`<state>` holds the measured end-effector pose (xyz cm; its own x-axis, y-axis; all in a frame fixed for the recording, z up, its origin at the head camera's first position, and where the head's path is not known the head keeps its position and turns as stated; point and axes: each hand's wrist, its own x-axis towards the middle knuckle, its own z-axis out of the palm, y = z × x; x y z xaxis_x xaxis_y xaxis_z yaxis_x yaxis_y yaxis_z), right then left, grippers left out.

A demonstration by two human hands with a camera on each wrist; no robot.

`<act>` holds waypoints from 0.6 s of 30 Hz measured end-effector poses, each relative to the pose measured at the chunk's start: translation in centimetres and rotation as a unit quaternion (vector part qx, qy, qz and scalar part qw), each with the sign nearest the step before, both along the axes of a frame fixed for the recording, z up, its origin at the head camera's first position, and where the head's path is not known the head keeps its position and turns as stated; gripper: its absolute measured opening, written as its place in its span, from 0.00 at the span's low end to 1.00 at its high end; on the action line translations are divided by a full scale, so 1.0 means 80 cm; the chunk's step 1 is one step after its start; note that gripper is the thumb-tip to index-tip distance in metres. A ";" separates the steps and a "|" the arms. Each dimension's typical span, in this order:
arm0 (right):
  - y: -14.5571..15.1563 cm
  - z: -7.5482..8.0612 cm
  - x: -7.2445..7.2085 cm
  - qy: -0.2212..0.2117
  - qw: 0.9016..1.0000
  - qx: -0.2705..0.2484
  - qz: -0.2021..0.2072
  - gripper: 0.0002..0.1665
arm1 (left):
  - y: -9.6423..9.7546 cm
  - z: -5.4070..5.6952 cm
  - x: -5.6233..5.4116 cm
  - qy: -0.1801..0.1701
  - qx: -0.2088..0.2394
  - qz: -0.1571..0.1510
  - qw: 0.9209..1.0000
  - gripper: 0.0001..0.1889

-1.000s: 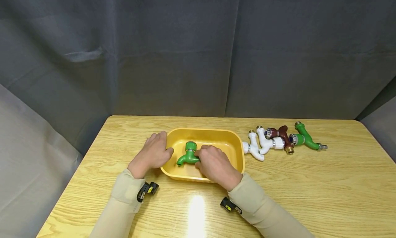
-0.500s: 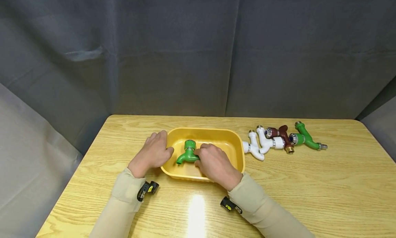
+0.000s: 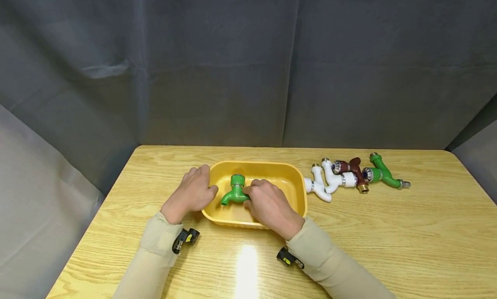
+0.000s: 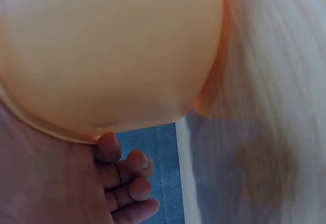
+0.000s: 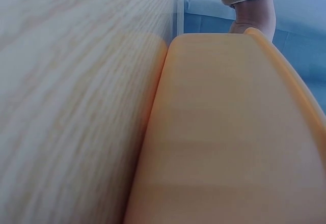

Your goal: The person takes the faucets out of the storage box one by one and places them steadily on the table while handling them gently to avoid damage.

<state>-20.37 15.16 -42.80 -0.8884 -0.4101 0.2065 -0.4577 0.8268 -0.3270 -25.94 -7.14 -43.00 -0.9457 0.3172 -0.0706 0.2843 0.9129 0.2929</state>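
In the head view a yellow plastic basin (image 3: pixel 256 224) sits on the table, and a green faucet (image 3: pixel 236 192) is inside it, handle pointing away and spout to the left. My right hand (image 3: pixel 272 208) reaches over the near rim and holds the faucet's right end, which the fingers hide. Whether the faucet touches the basin floor I cannot tell. At the basin's left end my left hand (image 3: pixel 192 193) grips the rim; the left wrist view has its curled fingers (image 4: pixel 135 188) beside the basin wall (image 4: pixel 117 56). Only the basin's outer side (image 5: pixel 214 132) fills the right wrist view, without the right hand.
Right of the basin lie two white faucets (image 3: pixel 319 184) (image 3: pixel 335 178), a maroon faucet (image 3: pixel 355 171) and another green faucet (image 3: pixel 384 174), close together. The nearest white one meets the basin's right side. A dark curtain (image 3: pixel 217 74) hangs behind the wooden table (image 3: pixel 388 238).
The green faucet has shifted slightly away from me and to the left, its handle tilting a little, in my right hand's hold. My left hand and the basin stay put.
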 end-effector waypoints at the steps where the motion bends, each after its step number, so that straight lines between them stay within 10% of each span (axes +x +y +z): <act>1: 0.000 0.000 0.000 0.004 1.000 -0.001 0.000 0.11 | 0.000 0.000 0.000 0.000 0.000 0.000 1.000 0.15; 18: 0.004 0.006 0.003 0.042 0.999 -0.002 0.010 0.14 | -0.001 -0.001 0.000 -0.002 0.002 -0.001 1.000 0.15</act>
<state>-20.16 15.50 -42.32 -0.8594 -0.4270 0.2811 -0.5003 0.8156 -0.2907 -25.95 -7.21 -43.10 -0.9450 0.3190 -0.0722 0.2848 0.9112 0.2977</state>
